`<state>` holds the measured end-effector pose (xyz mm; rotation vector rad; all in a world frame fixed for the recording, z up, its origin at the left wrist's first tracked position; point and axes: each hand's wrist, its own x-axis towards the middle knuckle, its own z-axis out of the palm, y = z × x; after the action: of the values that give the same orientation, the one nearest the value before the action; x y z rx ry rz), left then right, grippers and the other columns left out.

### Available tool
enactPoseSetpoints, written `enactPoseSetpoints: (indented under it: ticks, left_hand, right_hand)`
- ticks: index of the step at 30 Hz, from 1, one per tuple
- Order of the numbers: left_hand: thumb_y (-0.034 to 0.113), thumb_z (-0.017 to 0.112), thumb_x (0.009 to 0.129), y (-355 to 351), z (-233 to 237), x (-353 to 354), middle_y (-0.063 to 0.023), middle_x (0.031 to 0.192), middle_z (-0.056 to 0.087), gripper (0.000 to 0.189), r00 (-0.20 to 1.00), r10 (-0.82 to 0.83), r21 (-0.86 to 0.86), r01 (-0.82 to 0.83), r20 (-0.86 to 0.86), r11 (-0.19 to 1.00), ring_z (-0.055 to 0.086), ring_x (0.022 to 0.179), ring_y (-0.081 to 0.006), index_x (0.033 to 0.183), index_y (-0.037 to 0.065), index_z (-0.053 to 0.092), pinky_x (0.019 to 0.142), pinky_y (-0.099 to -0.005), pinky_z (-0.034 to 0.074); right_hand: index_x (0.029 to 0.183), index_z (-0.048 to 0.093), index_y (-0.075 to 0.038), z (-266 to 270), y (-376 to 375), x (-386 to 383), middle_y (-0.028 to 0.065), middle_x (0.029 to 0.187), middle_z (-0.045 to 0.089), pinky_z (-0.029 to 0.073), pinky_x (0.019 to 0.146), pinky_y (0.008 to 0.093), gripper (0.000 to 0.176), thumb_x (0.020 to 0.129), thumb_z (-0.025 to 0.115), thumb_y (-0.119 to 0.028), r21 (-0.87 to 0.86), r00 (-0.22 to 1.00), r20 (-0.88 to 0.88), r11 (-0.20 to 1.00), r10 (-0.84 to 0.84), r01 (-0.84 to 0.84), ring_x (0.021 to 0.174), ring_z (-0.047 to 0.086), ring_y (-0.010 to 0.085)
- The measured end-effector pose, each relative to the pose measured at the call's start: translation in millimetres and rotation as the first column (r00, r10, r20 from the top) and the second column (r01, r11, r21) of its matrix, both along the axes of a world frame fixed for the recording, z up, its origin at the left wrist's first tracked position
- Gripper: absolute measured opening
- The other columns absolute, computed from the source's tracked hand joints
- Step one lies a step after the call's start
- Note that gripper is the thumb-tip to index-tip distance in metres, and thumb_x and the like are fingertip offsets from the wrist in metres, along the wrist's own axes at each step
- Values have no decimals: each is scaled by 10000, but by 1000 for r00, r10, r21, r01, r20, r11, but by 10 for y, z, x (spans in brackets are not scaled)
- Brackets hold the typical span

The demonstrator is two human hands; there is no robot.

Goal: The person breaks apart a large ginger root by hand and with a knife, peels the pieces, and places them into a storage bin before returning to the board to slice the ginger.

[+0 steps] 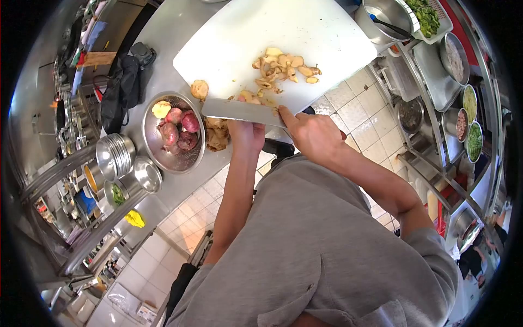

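My right hand (316, 133) is closed around the handle of a broad cleaver (239, 111), its index finger along the blade. The blade lies across the near edge of a white cutting board (218, 49). My left hand (247, 133) is right at the near side of the blade, which hides most of its fingers; whether it grips anything I cannot tell. Just beyond the blade are pale ginger pieces (256, 98). A larger heap of cut ginger (280, 66) lies farther up the board. One ginger chunk (199, 89) sits at the board's left corner, and unpeeled-looking ginger (217, 134) lies beside my left hand.
Left of the board, a perforated metal bowl (146, 136) holds several red onions (170, 133) and a yellow piece. Stacked steel bowls (115, 157) stand farther left, near a black bag (121, 90). On the right, a metal rack (430, 152) carries containers of chopped food. A steel pot (384, 22) stands behind.
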<state>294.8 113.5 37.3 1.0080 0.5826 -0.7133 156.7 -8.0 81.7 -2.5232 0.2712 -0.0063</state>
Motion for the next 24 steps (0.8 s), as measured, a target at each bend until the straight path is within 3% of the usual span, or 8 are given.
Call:
enactPoseSetpoints:
  ticks: [5, 8, 11, 14, 17, 20, 24]
  left_hand:
    - [276, 485, 1066, 71, 47, -25, -43, 899, 640, 158, 985, -175, -58, 175, 12, 983, 634, 651, -173, 1118, 135, 533, 533, -304, 535]
    - [246, 478, 1062, -8, 93, 16, -66, 878, 635, 130, 997, -14, 19, 15, -77, 1000, 599, 618, -183, 1130, 143, 518, 474, -277, 469]
    - [240, 481, 1061, 28, 208, -27, -88, 863, 633, 127, 991, -131, -8, 131, -25, 991, 567, 588, -182, 1122, 133, 509, 432, -259, 401]
    - [234, 486, 1058, 134, 43, -28, -113, 862, 633, 127, 964, -264, -82, 266, 29, 961, 554, 573, -180, 1122, 125, 503, 422, -254, 380]
    - [239, 491, 1057, 187, 84, -5, -136, 850, 626, 135, 964, -265, -212, 266, 35, 940, 547, 565, -190, 1129, 124, 491, 421, -257, 375]
    - [252, 501, 1053, 205, 113, 17, -154, 845, 619, 156, 950, -311, -145, 310, 15, 940, 536, 558, -194, 1146, 129, 473, 424, -257, 364]
    - [270, 514, 1045, 297, 20, 102, -157, 882, 614, 186, 953, -282, -106, 293, 109, 950, 512, 563, -191, 1149, 126, 457, 431, -264, 352]
  right_hand:
    - [1313, 576, 22, 9, -71, 104, 164, 709, 671, 551, 553, 441, 489, 828, 593, -34, -24, 998, -44, 999, -47, 46, 595, 682, 334]
    - [1306, 578, 21, 35, -25, -14, 168, 701, 673, 550, 550, 443, 475, 834, 588, -33, 15, 999, -44, 1000, -15, 16, 594, 683, 339]
    - [1282, 586, 10, 25, -39, 14, 193, 717, 674, 547, 552, 455, 443, 842, 586, -36, -7, 998, -41, 999, -47, 47, 596, 682, 346]
    - [1235, 602, -4, -110, -59, 177, 212, 710, 668, 545, 557, 470, 383, 854, 593, -49, 51, 997, 11, 996, -71, 70, 603, 680, 365]
    - [1186, 613, -13, 11, -70, 154, 215, 697, 664, 542, 570, 481, 316, 875, 591, -68, 85, 996, -80, 995, -44, 50, 631, 681, 385]
    - [1160, 633, -29, 35, -78, 100, 207, 694, 667, 540, 586, 494, 277, 895, 584, -93, 114, 991, -117, 991, -61, 74, 661, 681, 401]
    - [1001, 624, -11, -40, -48, 289, 221, 740, 688, 551, 631, 515, 149, 887, 548, -70, 233, 988, -135, 967, -76, 106, 699, 694, 414]
